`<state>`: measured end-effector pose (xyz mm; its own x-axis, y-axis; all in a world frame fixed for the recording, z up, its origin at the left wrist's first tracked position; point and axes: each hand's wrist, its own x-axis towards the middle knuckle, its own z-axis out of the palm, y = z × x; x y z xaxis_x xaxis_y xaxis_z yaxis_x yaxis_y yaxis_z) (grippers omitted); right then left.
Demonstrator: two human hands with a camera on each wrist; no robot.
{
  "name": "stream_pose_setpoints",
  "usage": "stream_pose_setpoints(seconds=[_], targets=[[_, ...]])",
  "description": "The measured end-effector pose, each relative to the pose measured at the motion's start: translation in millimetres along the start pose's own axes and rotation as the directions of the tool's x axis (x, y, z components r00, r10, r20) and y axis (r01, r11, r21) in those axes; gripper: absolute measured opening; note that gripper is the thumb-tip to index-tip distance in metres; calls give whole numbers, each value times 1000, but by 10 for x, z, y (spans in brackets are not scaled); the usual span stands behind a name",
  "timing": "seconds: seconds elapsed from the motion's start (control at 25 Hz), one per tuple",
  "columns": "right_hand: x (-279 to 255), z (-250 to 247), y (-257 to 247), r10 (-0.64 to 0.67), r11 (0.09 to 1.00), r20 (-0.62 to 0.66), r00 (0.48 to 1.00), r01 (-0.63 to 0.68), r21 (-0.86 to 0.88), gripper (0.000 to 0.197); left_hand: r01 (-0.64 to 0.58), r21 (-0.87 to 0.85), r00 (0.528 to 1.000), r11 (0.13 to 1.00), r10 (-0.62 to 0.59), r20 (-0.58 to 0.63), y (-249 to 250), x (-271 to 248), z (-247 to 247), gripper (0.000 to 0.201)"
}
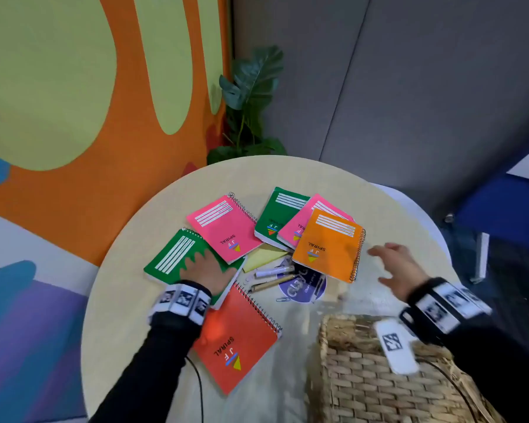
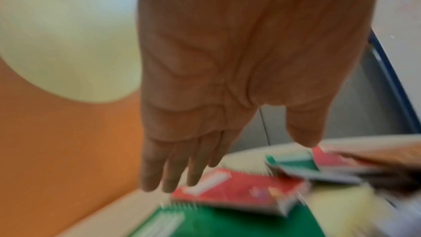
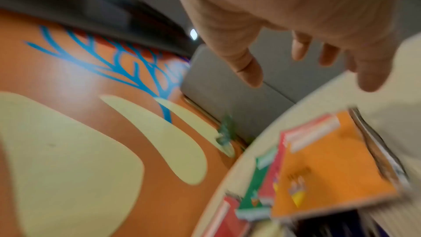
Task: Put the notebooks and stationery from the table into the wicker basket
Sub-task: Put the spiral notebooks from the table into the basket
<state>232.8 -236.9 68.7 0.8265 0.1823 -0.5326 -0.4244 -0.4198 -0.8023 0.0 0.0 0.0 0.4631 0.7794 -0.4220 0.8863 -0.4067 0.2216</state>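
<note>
— What are the hands doing?
— The left hand (image 1: 206,271) lies flat, fingers straight, over the green notebook (image 1: 177,257); the right hand (image 1: 397,265) hovers spread and blurred beside the orange notebook (image 1: 329,244).
— And the rest?
— Pens (image 1: 272,277) lie half under notebooks on the table (image 1: 129,300). The wicker basket (image 1: 376,380) is cut off at the frame's edge.

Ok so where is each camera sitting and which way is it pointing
Head: on the person's head, looking down at the round table; both hands and sleeves show, left hand on the near green notebook.
Left wrist: along the left hand, fingers straight, above that notebook.
Right wrist: along the open right hand, above the orange notebook.
Shared: head and right wrist both show the orange notebook.
</note>
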Motion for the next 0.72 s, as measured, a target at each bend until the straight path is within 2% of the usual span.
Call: stream_pose_setpoints(seconds=[0.08, 0.16, 0.24, 0.32, 0.36, 0.44, 0.56, 0.64, 0.72], targets=[[194, 213, 39, 223, 949, -36, 974, -225, -219, 72, 87, 78, 980, 993, -99, 172, 94, 15, 184, 102], [271, 356, 69, 332, 887, 13, 943, -307, -346, 69, 84, 109, 967, 991, -107, 231, 119, -11, 341, 112], [362, 438, 165, 385, 851, 88, 919, -316, -420, 38, 71, 145, 966, 987, -105, 238, 70, 46, 407, 115], [426, 499, 296, 389, 880, 85, 917, -343, -330, 10, 50, 184, 974, 982, -89, 210, 41, 98, 435, 105], [456, 508, 343, 377, 906, 103, 920, -344, -248, 3, 52, 200, 974, 978, -94, 206, 55, 86, 452, 96], [527, 523, 376, 308, 951, 156, 938, -299, -80, 16, 11, 257, 981, 966, -60, 183, 67, 56, 460, 73], [139, 376, -14, 75, 997, 154, 985, -74, -10, 15, -81, 304, 992, 949, 47, 117, 30, -16, 308, 39], [-145, 88, -255, -140, 985, 121, 983, 151, -85, 10, -147, 394, 989, 907, 128, 73, 25, -173, 101, 27], [-354, -353, -393, -338, 880, 114, 934, 357, -312, 7, -121, 462, 988, 879, 149, -25, -7, -389, -93, 25]])
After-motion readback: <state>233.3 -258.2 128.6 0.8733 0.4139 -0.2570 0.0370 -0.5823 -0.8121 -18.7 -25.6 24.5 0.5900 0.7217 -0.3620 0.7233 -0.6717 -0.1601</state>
